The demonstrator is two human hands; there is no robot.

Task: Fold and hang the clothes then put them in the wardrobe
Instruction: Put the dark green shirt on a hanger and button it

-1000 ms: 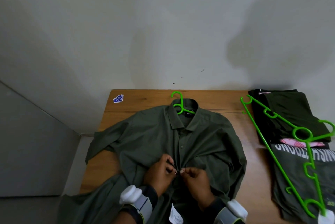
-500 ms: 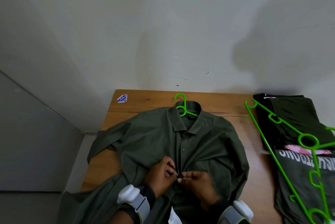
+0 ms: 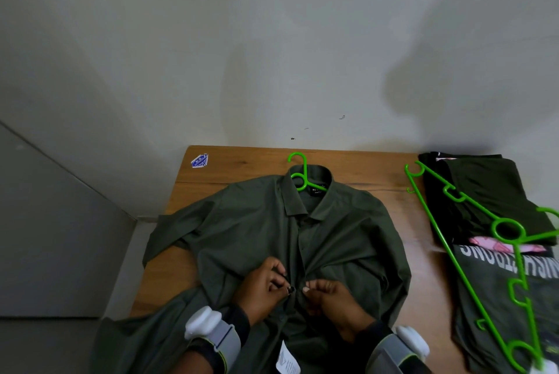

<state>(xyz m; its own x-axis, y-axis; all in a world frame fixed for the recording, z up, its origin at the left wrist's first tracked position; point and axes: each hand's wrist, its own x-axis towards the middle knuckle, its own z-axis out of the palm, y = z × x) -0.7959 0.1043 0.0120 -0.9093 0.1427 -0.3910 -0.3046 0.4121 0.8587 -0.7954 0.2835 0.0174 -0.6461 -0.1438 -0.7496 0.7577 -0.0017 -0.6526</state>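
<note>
A dark green button shirt (image 3: 260, 228) lies spread face up on the wooden table (image 3: 242, 166), with a bright green hanger (image 3: 301, 174) inside its collar and the hook pointing at the wall. My left hand (image 3: 263, 289) and my right hand (image 3: 332, 298) meet at the shirt's front placket, low on the chest. Each pinches one edge of the placket, fingertips almost touching around a small button. A white care label (image 3: 287, 363) shows at the hem between my wrists.
Folded dark clothes (image 3: 484, 201) and a printed dark T-shirt (image 3: 499, 298) are stacked at the table's right side, with a loose green hanger (image 3: 472, 252) across them. A blue sticker (image 3: 199, 161) sits at the table's far left corner. A white wall stands behind.
My hands stay at the placket with small finger shifts. The camera has tipped slightly, so the table sits a little lower and further right in view.
</note>
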